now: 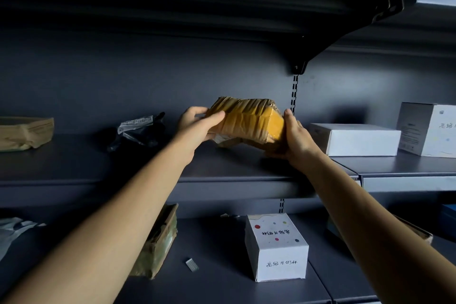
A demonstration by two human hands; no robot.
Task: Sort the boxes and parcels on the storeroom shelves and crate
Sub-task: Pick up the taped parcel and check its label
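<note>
A taped yellow-brown parcel (249, 121) is held tilted just above the middle shelf (148, 170). My left hand (197, 126) grips its left end with the thumb over the top. Its right end is gripped by my right hand (294, 140), whose fingers curl under it. On the same shelf a black plastic parcel (138, 132) lies to the left, and a brown parcel (24, 133) sits at the far left. A flat white box (355, 139) and a taller white box (429, 128) stand to the right.
On the lower shelf stand a white box with coloured dots (276, 247) and a brown taped parcel (160, 244) partly behind my left arm. A small strip of staples (192, 265) lies between them. A shelf bracket (303, 61) hangs above the parcel.
</note>
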